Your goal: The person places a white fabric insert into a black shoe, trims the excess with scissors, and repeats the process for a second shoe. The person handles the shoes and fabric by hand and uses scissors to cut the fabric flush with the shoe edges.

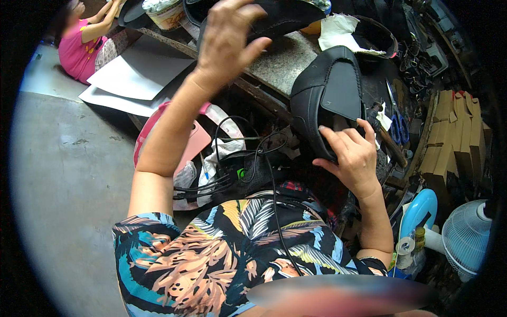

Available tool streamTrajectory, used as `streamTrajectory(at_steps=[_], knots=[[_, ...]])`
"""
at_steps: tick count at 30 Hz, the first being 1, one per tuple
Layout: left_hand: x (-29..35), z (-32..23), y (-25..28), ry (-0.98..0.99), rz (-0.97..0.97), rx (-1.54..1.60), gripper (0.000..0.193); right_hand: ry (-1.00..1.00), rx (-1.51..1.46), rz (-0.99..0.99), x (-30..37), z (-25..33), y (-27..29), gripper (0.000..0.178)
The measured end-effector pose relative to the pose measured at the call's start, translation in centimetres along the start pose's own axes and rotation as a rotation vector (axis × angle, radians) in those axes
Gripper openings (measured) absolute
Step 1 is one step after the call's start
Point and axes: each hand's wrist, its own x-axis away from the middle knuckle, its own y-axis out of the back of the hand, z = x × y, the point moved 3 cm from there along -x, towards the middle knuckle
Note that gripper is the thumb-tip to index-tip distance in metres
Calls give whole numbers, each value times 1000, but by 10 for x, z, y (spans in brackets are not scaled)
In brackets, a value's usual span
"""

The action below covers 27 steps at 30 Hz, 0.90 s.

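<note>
My right hand (348, 153) grips the lower edge of a black leather bag-like piece (306, 98) with a stitched flap (342, 87). Its fingers lie over the front edge and the thumb is below. The piece is tilted over the front of the workbench (280, 66). Raised at the top middle, my left hand (227, 39) has its thumb and fingers apart, and I see nothing in it. Behind it lies another black curved piece (285, 18), partly hidden by that hand; whether they touch I cannot tell.
Blue-handled scissors (400, 127) and a hammer-like tool (391, 140) lie right of the piece. White sheets (132, 74) stick out at left, near a person in pink (74, 50). Cables (259, 153) hang below the bench. Cardboard pieces (449, 137) and a fan (465, 238) stand right.
</note>
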Motion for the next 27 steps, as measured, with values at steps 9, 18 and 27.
streamTrajectory(at_steps=[9, 18, 27], knots=[[-1, 47, -5, 1000, 164, 931, 27, 68, -302, -588, -17, 4, 52, 42], [32, -35, -37, 1629, -59, 1630, 42, 6, -200, -598, -63, 18, -8, 76], [38, -45, -41, 1594, 134, 1752, 34, 63, -169, -309, -59, 11, 3, 38]])
